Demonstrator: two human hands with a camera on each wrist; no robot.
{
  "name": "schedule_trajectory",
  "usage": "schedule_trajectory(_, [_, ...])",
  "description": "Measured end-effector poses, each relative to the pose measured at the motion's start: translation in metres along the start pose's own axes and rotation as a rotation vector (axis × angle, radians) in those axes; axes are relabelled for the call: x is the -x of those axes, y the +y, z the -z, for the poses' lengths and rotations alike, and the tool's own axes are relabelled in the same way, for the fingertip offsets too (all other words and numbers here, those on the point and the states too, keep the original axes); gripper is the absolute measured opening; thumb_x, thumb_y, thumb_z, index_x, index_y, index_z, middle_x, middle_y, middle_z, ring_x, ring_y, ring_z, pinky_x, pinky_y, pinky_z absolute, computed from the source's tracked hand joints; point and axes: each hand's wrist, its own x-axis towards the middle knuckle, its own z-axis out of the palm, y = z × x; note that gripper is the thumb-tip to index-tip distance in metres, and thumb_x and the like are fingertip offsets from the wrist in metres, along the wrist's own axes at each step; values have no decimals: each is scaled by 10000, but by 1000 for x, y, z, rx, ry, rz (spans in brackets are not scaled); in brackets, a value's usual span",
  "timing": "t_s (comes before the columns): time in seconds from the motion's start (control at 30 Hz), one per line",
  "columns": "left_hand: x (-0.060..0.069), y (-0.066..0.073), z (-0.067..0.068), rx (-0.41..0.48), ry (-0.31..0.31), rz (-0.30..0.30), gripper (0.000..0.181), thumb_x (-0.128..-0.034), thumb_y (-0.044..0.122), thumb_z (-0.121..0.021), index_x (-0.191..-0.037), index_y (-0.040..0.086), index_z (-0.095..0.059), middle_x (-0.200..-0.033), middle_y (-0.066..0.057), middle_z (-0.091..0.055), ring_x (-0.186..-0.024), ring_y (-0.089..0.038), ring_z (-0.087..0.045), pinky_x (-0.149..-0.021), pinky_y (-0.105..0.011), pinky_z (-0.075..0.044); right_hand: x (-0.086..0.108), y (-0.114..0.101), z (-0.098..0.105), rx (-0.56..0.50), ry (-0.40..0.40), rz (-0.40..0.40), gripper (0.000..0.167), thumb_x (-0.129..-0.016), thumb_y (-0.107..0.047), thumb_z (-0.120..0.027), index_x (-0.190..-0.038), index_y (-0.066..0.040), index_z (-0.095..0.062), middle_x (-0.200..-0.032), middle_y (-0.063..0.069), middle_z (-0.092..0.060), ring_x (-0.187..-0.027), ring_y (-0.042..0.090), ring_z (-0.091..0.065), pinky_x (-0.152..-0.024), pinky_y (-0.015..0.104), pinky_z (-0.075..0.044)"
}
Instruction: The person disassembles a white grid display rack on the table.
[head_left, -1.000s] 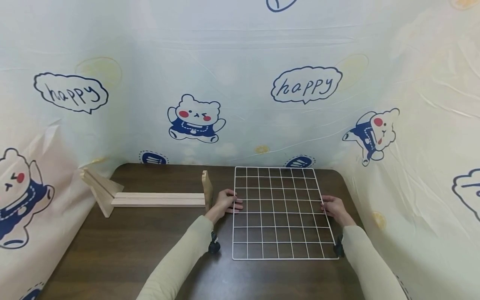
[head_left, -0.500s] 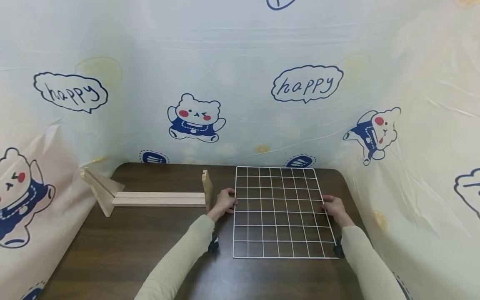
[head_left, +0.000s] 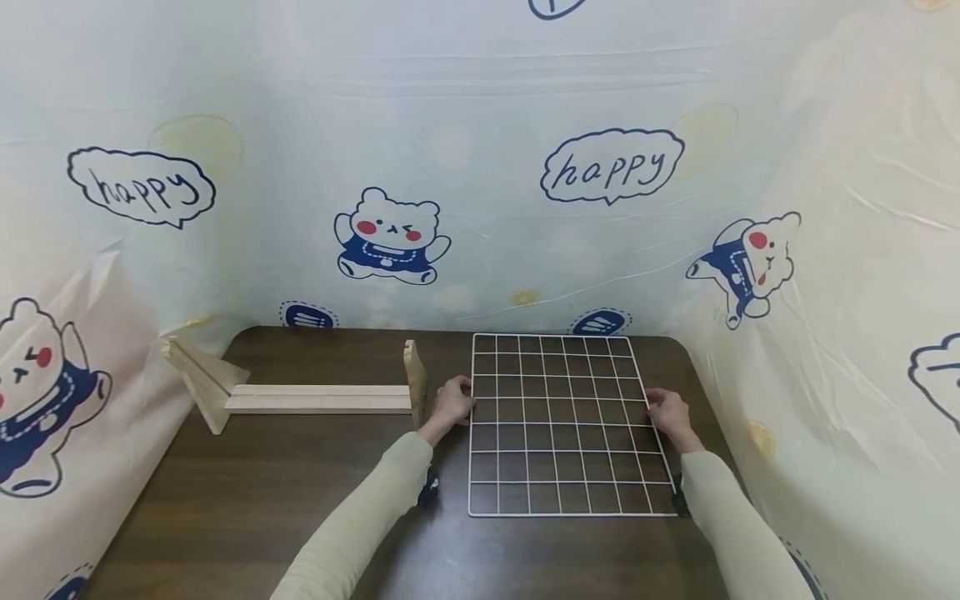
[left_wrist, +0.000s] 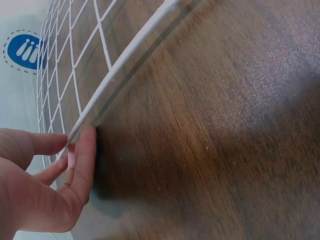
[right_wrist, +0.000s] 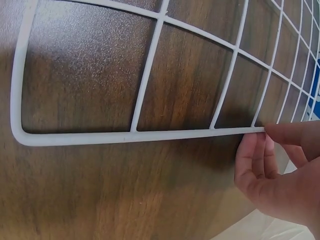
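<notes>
A white wire grid panel (head_left: 551, 424) lies low and flat over the right half of the table. My left hand (head_left: 452, 402) pinches its left rim about halfway along. In the left wrist view, the thumb of that hand (left_wrist: 37, 192) is on the white edge wire (left_wrist: 125, 57) and fingers are beneath it. On the opposite rim, my right hand (head_left: 670, 414) pinches the wire. The right wrist view shows the right hand (right_wrist: 285, 185) with curled fingers under the edge rod (right_wrist: 75, 139). A shadow shows beneath the rim in the left wrist view.
Just left of my left hand stands a pale wooden frame: a crossbar (head_left: 318, 399) between a right end piece (head_left: 415, 379) and a splayed left end piece (head_left: 213, 400). The brown table (head_left: 262, 483) meets a printed cloth (head_left: 480, 208) at the back and sides.
The fingers of my left hand, earlier reaching in under the wires, have drawn back to the rim. The grid panel has shifted very slightly right; the wooden frame stays put.
</notes>
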Motion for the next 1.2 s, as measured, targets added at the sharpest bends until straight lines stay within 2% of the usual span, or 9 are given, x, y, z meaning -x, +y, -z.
schedule_trajectory(0.1, [-1, 0, -1, -26, 13, -13, 400, -834, -53, -627, -1229, -30, -570, -957, -266, -597, -495, -252, -647, -419, -286, -547, 0, -1, 1, 15, -2, -8, 402, -776, 51, -473, -1146, 107, -617, -789, 195, -661, -734, 356, -552, -691, 465, -457])
schedule_trajectory(0.2, [-2, -1, -2, -109, 41, -32, 374, -840, -11, -651, -1209, -2, -589, -989, -275, -638, -434, -199, -626, -421, -277, -536, -1, -1, 1, 29, -15, -39, 424, -775, 45, -485, -1175, 82, -621, -703, 136, -620, -723, 353, -545, -621, 422, -447])
schedule_trajectory(0.3, [-2, 0, -3, -201, 69, -57, 341, -842, 29, -670, -1176, 23, -604, -863, -214, -683, -391, -156, -595, -458, -285, -513, -2, 0, 1, 34, -28, -58, 438, -781, 40, -495, -1200, 55, -624, -705, 103, -615, -729, 354, -546, -581, 392, -435])
schedule_trajectory(0.43, [0, 0, -4, -271, 80, -73, 294, -855, 62, -660, -1143, 35, -611, -648, -92, -649, -386, -149, -583, -520, -349, -506, -4, 3, 2, 33, -49, -38, 443, -781, 38, -505, -1209, 59, -618, -696, 97, -613, -669, 307, -535, -544, 355, -420])
schedule_trajectory(0.57, [1, 1, -5, -298, 80, -75, 264, -894, 104, -634, -1147, 32, -607, -672, -78, -645, -405, -156, -599, -568, -376, -527, -7, 7, 2, -19, -123, -44, 454, -808, 15, -543, -1255, 87, -565, -634, 49, -574, -537, 170, -508, -503, 273, -421])
schedule_trajectory(0.7, [3, 2, -4, -285, 65, -77, 289, -919, 123, -611, -1183, 6, -599, -849, -175, -681, -426, -187, -620, -586, -373, -540, -8, 11, 2, -85, -185, -70, 475, -839, -9, -555, -1295, 113, -505, -658, 47, -581, -474, 94, -500, -464, 223, -437])
schedule_trajectory(0.9, [2, 1, -4, -239, 45, -69, 328, -936, 118, -581, -1240, -6, -587, -1077, -268, -651, -433, -192, -628, -574, -311, -544, -3, 8, 2, -150, -203, -108, 464, -876, -9, -541, -1321, 110, -484, -797, 135, -627, -584, 132, -557, -512, 226, -502])
schedule_trajectory(1.07, [0, 1, -3, -138, 16, -75, 327, -939, 84, -563, -1238, -47, -572, -1122, -291, -611, -441, -211, -630, -461, -303, -555, 1, 3, 6, -193, -215, -139, 453, -919, -25, -502, -1348, 109, -450, -988, 256, -623, -703, 190, -587, -560, 263, -537])
schedule_trajectory(1.2, [0, 1, -2, -76, -10, -74, 331, -944, 68, -542, -1244, -72, -553, -1123, -293, -588, -517, -280, -661, -436, -297, -555, 2, 4, 8, -211, -237, -179, 456, -945, -48, -476, -1378, 91, -430, -1090, 282, -590, -757, 202, -576, -596, 272, -536])
